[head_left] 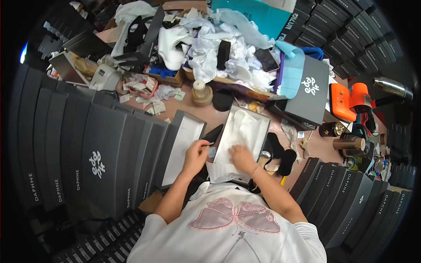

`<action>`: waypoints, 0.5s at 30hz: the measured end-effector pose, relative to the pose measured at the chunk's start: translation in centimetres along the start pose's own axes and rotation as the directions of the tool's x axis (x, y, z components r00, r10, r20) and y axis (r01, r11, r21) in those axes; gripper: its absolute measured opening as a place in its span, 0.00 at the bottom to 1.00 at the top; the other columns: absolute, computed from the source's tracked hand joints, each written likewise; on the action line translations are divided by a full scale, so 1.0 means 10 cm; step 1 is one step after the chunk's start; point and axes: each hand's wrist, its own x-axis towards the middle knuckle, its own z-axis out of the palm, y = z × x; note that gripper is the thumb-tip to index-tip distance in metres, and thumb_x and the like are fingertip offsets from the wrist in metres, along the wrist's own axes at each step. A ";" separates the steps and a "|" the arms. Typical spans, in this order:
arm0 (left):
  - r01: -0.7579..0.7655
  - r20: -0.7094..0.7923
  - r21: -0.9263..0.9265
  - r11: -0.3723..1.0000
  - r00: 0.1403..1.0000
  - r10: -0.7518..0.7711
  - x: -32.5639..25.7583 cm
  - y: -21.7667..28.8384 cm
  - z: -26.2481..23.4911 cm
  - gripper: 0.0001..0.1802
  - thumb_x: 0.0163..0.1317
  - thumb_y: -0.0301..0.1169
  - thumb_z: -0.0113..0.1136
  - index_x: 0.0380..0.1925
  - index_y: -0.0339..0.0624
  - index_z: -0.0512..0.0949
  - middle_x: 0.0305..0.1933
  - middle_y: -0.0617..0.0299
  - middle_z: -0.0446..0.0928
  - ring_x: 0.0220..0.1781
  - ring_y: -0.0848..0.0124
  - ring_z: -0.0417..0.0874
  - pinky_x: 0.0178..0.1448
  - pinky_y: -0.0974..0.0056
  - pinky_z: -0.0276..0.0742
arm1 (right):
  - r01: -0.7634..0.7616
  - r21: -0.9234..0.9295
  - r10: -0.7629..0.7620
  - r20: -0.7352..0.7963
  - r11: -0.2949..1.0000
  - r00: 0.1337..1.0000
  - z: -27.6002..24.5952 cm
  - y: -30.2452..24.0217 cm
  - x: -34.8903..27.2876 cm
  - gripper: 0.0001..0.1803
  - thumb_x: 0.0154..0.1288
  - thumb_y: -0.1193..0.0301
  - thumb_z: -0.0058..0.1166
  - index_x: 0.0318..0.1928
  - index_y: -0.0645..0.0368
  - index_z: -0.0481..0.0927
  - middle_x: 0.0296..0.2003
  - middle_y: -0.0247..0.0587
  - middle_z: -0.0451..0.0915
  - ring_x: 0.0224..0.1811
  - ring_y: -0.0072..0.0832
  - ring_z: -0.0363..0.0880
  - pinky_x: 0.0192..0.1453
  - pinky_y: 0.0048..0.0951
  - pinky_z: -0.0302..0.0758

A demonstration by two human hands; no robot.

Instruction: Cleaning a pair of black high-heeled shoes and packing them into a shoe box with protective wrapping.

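Pressing white tissue paper (240,131), right hand (240,158) fingers spread, left hand (196,153) pinching black shoe (212,135), half hidden.

a shoe packing room — you're at a crowded stockroom bench.

stacks of dark grey shoe boxes (92,153) wall you in on both sides, an open box lined with white tissue paper (242,131) sits on the brown table (219,116), crumpled paper (219,48) heaps behind, and an orange heat gun (351,100) lies to your right — packing clutter throughout.
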 end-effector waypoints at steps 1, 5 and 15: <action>-0.182 -0.155 0.204 0.962 0.964 0.216 0.13 -0.32 -0.01 0.23 0.60 0.25 0.56 0.56 0.37 0.70 0.43 0.46 0.77 0.42 0.54 0.80 0.49 0.56 0.75 | 0.049 -0.182 -0.036 0.075 0.982 0.997 0.28 0.08 -0.10 0.22 0.53 0.69 0.60 0.50 0.62 0.76 0.49 0.52 0.74 0.57 0.49 0.70 0.62 0.42 0.68; -0.090 -0.107 0.382 0.920 0.984 0.141 0.35 -0.96 0.13 0.36 0.56 0.29 0.61 0.65 0.42 0.60 0.46 0.40 0.74 0.47 0.45 0.77 0.49 0.48 0.73 | -0.045 0.196 -0.016 0.299 0.980 0.954 -0.47 -0.06 0.26 0.16 0.58 0.69 0.57 0.47 0.61 0.79 0.45 0.50 0.79 0.48 0.47 0.77 0.55 0.40 0.74; 0.186 -0.089 0.196 0.963 0.981 -0.172 0.71 -1.13 0.04 0.25 0.60 0.41 0.60 0.43 0.25 0.76 0.39 0.35 0.80 0.45 0.44 0.82 0.49 0.51 0.75 | -0.375 -0.124 0.357 -0.148 0.919 0.922 -1.67 1.47 1.56 0.11 0.59 0.72 0.50 0.40 0.65 0.74 0.33 0.56 0.80 0.38 0.49 0.81 0.39 0.43 0.78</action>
